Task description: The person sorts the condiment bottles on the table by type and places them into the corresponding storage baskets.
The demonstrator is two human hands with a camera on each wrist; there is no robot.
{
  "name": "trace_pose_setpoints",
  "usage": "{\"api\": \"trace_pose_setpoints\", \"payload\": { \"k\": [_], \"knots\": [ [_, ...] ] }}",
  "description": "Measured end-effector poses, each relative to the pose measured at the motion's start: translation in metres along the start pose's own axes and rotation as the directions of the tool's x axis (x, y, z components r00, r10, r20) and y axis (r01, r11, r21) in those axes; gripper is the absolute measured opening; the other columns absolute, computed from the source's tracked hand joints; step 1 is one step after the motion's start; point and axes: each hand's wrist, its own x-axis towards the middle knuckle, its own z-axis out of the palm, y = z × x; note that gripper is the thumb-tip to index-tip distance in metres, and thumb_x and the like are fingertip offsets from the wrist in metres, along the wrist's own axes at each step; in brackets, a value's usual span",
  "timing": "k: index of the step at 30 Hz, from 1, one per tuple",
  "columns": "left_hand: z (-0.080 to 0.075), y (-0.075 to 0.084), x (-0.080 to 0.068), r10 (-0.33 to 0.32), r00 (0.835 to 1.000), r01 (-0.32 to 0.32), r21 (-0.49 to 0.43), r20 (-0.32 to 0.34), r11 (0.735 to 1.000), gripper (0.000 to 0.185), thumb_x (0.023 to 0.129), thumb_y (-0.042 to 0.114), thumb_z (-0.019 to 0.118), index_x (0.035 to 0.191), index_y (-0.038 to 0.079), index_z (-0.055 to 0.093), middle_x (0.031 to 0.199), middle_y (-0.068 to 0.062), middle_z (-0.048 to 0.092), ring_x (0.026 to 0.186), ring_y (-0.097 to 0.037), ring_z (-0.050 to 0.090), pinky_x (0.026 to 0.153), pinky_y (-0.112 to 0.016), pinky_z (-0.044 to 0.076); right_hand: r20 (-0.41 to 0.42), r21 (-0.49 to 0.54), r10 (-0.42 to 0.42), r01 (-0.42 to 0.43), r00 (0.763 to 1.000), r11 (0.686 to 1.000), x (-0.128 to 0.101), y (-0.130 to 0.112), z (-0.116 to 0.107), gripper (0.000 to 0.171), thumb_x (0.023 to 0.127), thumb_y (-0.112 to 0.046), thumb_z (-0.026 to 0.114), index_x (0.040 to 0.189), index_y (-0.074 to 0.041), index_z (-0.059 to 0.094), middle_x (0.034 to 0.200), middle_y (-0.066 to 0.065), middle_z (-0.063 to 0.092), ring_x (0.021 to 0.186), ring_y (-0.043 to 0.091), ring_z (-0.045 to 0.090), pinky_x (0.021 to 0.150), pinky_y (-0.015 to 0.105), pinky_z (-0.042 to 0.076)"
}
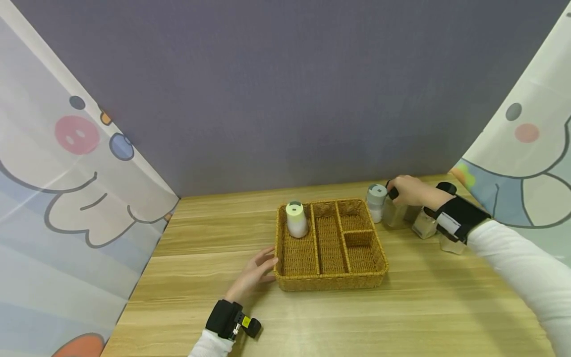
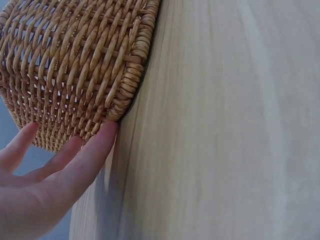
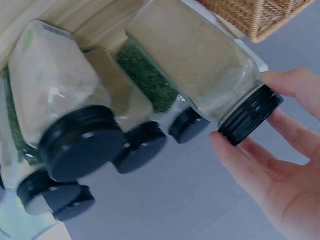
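A wicker basket (image 1: 330,283) with several compartments sits on the wooden table. In its left compartment, toward the back, stands a white bottle (image 1: 296,224) with a pale yellow-green top. My left hand (image 1: 253,271) touches the basket's left side with extended fingers, and in the left wrist view the fingertips (image 2: 107,132) rest against the weave near its base. My right hand (image 1: 409,192), beyond the basket's right side, pinches the black lid (image 3: 251,115) of a square clear spice jar (image 3: 195,55) filled with beige powder. Whether that jar touches the table is hard to tell.
Several more black-lidded jars (image 3: 55,85) stand close by, one with green flakes (image 3: 145,75); the right arm partly hides them in the head view. A grey-topped bottle (image 1: 376,202) stands between basket and jars. Behind the table rises a grey panel (image 1: 285,99).
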Motion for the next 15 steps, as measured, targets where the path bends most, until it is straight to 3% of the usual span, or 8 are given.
{"api": "trace_pose_setpoints", "payload": {
  "k": [9,15],
  "knots": [
    [0.001,-0.002,0.002,0.001,1.0,-0.001,-0.01,-0.004,1.0,0.065,0.088,0.027,0.054,0.138,0.0,0.023,0.134,-0.031,0.028,0.118,-0.042,0.036,0.086,-0.044,0.046,0.007,-0.016,-0.015,0.015,1.0,1.0,0.004,-0.013,-0.012,0.031,0.072,0.0,0.064,0.101,0.011,0.059,0.097,0.025,0.059,0.086,0.038,0.054,0.065,0.04,0.046],
    [0.002,-0.002,0.002,0.005,1.0,-0.005,-0.027,-0.009,1.0,0.064,0.088,0.025,0.054,0.138,-0.001,0.023,0.134,-0.031,0.027,0.119,-0.042,0.036,0.086,-0.044,0.046,0.012,-0.018,-0.02,0.02,1.0,1.0,0.006,-0.024,-0.02,0.031,0.074,0.0,0.062,0.102,0.011,0.058,0.097,0.024,0.058,0.081,0.031,0.054,0.055,0.031,0.038]
  ]
}}
